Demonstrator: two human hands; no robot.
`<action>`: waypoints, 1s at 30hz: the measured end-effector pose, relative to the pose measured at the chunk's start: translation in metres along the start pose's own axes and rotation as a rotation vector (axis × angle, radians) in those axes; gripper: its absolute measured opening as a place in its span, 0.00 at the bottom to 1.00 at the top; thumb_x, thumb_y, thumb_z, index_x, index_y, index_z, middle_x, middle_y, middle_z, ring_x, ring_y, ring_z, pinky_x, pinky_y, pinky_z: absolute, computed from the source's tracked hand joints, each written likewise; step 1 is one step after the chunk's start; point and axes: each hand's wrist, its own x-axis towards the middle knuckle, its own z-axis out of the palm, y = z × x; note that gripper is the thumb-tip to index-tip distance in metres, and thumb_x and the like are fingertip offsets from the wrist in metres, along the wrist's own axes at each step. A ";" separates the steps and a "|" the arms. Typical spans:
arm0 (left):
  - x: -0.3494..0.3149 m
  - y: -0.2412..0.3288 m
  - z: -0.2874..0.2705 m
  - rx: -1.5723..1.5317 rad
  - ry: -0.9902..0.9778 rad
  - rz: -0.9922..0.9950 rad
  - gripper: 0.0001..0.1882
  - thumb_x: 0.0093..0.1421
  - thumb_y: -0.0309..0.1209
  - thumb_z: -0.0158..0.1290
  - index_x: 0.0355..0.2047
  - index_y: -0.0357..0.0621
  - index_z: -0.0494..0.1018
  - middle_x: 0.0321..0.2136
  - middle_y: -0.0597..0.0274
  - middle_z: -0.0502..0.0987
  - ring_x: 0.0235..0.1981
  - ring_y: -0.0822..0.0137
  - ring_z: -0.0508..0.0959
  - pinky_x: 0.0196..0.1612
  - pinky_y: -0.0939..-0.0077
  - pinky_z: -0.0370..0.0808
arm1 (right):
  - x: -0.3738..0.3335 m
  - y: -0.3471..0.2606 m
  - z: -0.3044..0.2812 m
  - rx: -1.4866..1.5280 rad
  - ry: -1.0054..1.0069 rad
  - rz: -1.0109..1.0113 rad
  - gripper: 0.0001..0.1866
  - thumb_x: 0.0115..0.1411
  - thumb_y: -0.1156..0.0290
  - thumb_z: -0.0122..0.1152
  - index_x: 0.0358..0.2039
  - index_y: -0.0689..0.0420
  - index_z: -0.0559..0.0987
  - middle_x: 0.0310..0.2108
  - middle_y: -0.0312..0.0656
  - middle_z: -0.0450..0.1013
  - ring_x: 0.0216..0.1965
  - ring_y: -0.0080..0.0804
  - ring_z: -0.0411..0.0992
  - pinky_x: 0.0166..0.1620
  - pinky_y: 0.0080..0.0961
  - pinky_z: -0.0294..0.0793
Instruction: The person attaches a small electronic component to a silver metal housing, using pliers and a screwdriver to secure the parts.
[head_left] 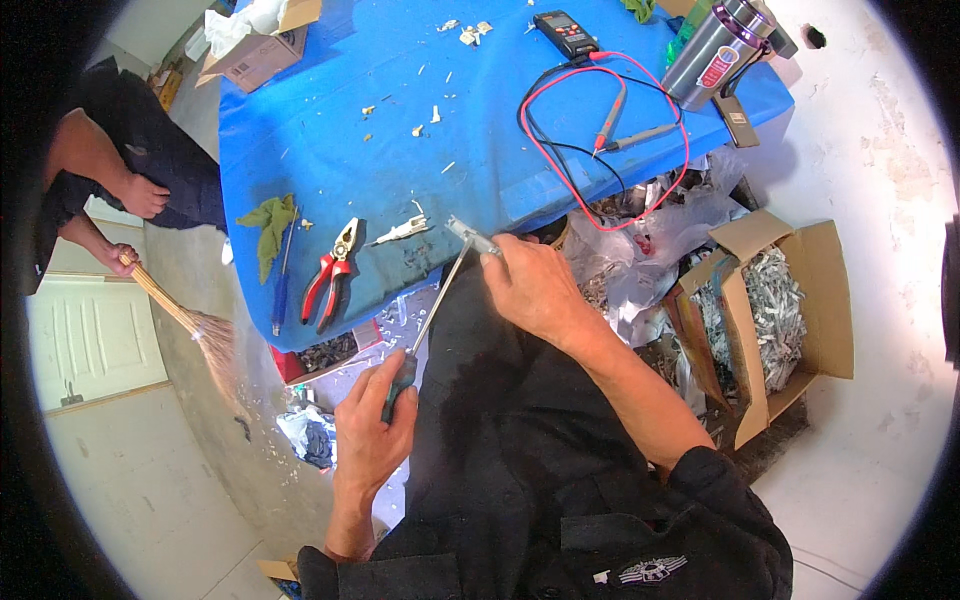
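Note:
My left hand [377, 425] is wrapped round the dark handle of a screwdriver [437, 308], whose long metal shaft points up and to the right. Its tip meets a small pale-grey part [473, 236] at the table's near edge. My right hand [535, 285] pinches that part between thumb and fingers; its exact kind does not show. Left of it on the blue cloth lie a white plastic piece [403, 230], red-and-black combination pliers [335, 277], a blue-handled screwdriver [282, 290] and a green rag [268, 228].
A multimeter [566, 34] with red and black leads and a steel thermos [718, 55] stand at the table's far right. An open carton [815, 310] of grey-white pieces sits below, right. At left, another person's hand [122, 258] holds a broom [205, 335]. White scraps dot the cloth.

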 end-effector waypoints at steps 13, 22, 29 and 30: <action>0.013 0.017 -0.020 0.062 -0.109 -0.139 0.21 0.62 0.20 0.57 0.57 0.34 0.77 0.43 0.43 0.83 0.40 0.49 0.85 0.45 0.62 0.80 | 0.013 0.014 -0.004 0.246 -0.151 0.109 0.16 0.65 0.63 0.62 0.32 0.66 0.79 0.27 0.65 0.77 0.34 0.66 0.77 0.38 0.54 0.75; 0.029 0.023 -0.034 0.274 -0.209 0.018 0.24 0.63 0.23 0.58 0.60 0.39 0.73 0.44 0.42 0.82 0.35 0.39 0.83 0.39 0.51 0.81 | 0.013 -0.005 -0.009 -0.040 -0.271 0.148 0.16 0.69 0.62 0.56 0.37 0.66 0.77 0.30 0.65 0.78 0.37 0.69 0.78 0.42 0.57 0.76; 0.033 0.012 -0.034 0.108 -0.205 -0.036 0.23 0.64 0.24 0.58 0.59 0.37 0.74 0.38 0.41 0.81 0.33 0.41 0.83 0.37 0.52 0.80 | 0.012 -0.002 0.000 -0.205 -0.192 0.008 0.14 0.69 0.64 0.58 0.34 0.65 0.75 0.25 0.62 0.78 0.29 0.64 0.79 0.34 0.57 0.78; 0.031 0.005 -0.031 0.092 -0.167 0.003 0.22 0.64 0.24 0.58 0.59 0.36 0.74 0.36 0.42 0.81 0.32 0.43 0.82 0.36 0.54 0.79 | 0.013 -0.005 -0.001 -0.206 -0.207 0.028 0.14 0.68 0.65 0.58 0.35 0.65 0.75 0.26 0.62 0.78 0.31 0.66 0.79 0.37 0.58 0.78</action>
